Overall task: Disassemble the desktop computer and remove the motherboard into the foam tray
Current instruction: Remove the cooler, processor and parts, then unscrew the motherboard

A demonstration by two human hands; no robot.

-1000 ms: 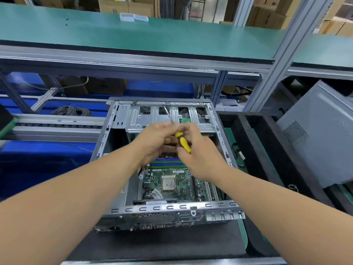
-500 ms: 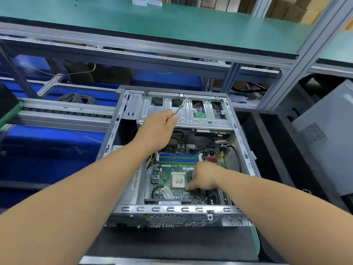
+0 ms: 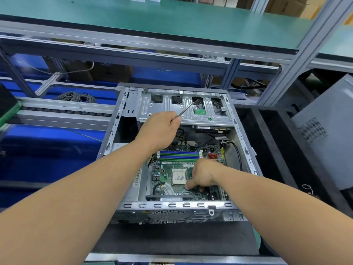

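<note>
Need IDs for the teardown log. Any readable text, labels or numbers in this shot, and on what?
None readable.
Barcode sticker on the computer case: too blurred.
White printing on the motherboard: too small.
Label on the black drive: too blurred.

Drive cage (image 3: 183, 109) over case (image 3: 114, 131) rear; mobo (image 3: 168, 169) top open

Bright even overhead light, soft shadows, wide-angle bowing toward blurred edges.
</note>
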